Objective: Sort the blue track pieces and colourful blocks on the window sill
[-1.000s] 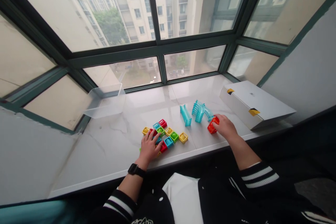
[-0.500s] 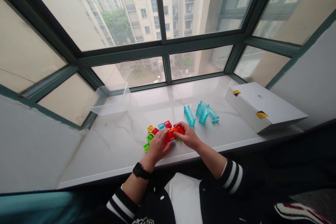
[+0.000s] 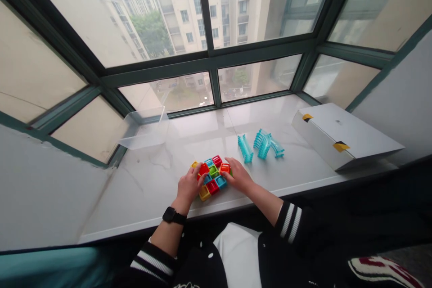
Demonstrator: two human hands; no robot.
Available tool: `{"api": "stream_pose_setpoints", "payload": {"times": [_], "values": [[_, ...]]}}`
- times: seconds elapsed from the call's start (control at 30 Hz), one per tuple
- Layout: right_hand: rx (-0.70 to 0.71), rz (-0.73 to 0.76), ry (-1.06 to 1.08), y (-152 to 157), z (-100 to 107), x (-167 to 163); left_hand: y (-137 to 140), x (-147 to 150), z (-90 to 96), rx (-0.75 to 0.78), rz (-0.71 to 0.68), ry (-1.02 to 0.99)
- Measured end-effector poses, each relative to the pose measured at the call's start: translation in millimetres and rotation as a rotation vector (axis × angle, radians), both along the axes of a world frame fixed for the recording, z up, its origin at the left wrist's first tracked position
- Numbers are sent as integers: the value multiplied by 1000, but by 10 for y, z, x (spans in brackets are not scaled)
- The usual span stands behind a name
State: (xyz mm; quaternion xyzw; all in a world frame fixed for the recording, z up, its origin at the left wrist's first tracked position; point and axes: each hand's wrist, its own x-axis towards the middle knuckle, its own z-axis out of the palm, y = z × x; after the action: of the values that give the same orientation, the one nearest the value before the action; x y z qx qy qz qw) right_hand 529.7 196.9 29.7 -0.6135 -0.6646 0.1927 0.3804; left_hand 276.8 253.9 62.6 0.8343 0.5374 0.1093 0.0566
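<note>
A red toy block (image 3: 204,169) is between the thumb and fingers of my left hand (image 3: 187,189), raised over the left side of the block cluster. On the right, my right hand (image 3: 239,176) has its thumb and fingers around an orange toy block (image 3: 224,168). Beneath and between the hands, several coloured blocks lie side by side on the sill, among them a green block (image 3: 213,171), a red block with a slot (image 3: 212,186), a blue block (image 3: 220,182) and a yellow block (image 3: 204,193). My left fingers hide some of the cluster's left part.
Translucent turquoise track pieces (image 3: 245,149) lie on the white marble sill (image 3: 158,184), right of the blocks. A clear plastic bin (image 3: 145,134) stands at the back left. At the right is a white box (image 3: 351,132) with yellow-and-black tabs. Window frames bound the back.
The red and orange pieces, held together before, are now apart, one in each hand. My left hand has moved left, uncovering more blocks between the hands.
</note>
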Motion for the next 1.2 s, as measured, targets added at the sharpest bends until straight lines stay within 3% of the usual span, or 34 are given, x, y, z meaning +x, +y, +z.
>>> {"api": "stream_pose_setpoints", "payload": {"times": [0.1, 0.27, 0.43, 0.53, 0.6, 0.73, 0.83, 0.93, 1.03, 1.1, 1.2], "values": [[49, -49, -113, -189, -51, 188, 30, -21, 10, 35, -21, 47], [-59, -112, -182, -405, -236, 367, 86, -43, 47, 41, -43, 61], [-72, -81, -147, -421, -402, 353, 183, -316, 42, 84, 95, -123], [-55, -75, -144, -396, -443, 317, 281, -553, -100, 83, 188, -133], [-48, -62, -157, -382, -455, 282, 350, -636, -249, 1, 189, -173], [-51, -44, -182, -369, -434, 210, 443, -601, -528, -123, 141, -253], [-51, -15, -169, -362, -389, 185, 441, -557, -605, -147, 126, -278], [-57, 20, -150, -346, -364, 190, 384, -553, -555, -83, 132, -288], [-54, 45, -129, -323, -379, 218, 317, -488, -432, 18, 19, -293], [-37, 74, -104, -313, -398, 251, 291, -388, -358, 6, -95, -314], [-21, 104, -25, -316, -399, 317, 282, -221, -317, -74, -127, -346]]}}
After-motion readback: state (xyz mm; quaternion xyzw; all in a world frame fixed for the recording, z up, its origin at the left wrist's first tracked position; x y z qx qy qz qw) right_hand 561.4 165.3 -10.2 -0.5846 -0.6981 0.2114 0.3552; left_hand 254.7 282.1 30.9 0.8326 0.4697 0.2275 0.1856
